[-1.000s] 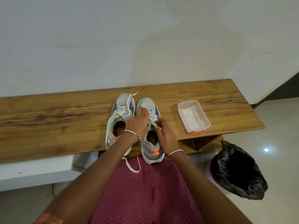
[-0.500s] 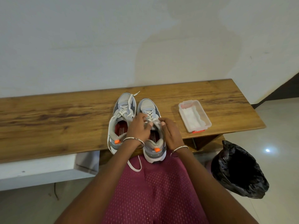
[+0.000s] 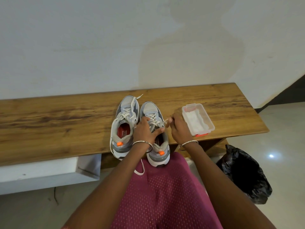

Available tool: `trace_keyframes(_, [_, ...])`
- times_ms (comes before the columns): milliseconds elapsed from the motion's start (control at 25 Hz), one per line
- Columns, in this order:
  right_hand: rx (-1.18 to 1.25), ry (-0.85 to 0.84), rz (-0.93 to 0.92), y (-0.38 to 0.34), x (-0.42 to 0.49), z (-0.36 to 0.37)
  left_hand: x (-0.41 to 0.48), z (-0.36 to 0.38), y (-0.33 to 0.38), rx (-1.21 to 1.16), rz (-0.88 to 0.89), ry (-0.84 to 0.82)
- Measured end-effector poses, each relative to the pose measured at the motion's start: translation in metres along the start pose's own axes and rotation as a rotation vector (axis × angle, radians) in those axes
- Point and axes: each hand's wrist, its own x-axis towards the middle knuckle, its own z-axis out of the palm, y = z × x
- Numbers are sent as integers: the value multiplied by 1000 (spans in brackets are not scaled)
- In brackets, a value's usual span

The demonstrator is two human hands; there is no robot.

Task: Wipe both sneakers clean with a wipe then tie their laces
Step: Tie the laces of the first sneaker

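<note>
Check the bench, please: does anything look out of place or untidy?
Yes. The left sneaker looks untied: one lace end lies loose past its toe, and a lace loop dangles below the bench edge. Both sneakers' heels overhang that edge, the right sneaker more.

A single wide-angle view, worn on the person's head, looks forward and steeply down. The table [image 3: 49, 126] runs across the middle of the picture, with the white wall [image 3: 82, 47] filling the upper half. It is close: both forearms reach in from the bottom edge, the left hand [image 3: 145, 131] and right hand [image 3: 179, 129] lie near centre, and the floor [image 3: 280, 138] shows at right.
</note>
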Motion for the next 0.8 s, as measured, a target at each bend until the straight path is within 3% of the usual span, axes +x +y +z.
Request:
trace_keyframes(200, [-168,-3,-76,-16,7,-11,3,-2,2,-69,-71,-33])
trace_keyframes(520, [-592,-248,-165,-69,17,-24,5,-7,-1,-75,-10,-95])
trace_keyframes(680, [-607,-278,-37,-70,23,-30,9,-3,-6,-126,-13,-83])
trace_keyframes(800, [-567,-461,174,-47,16,-50,8,-1,-7,-147,-13,-65])
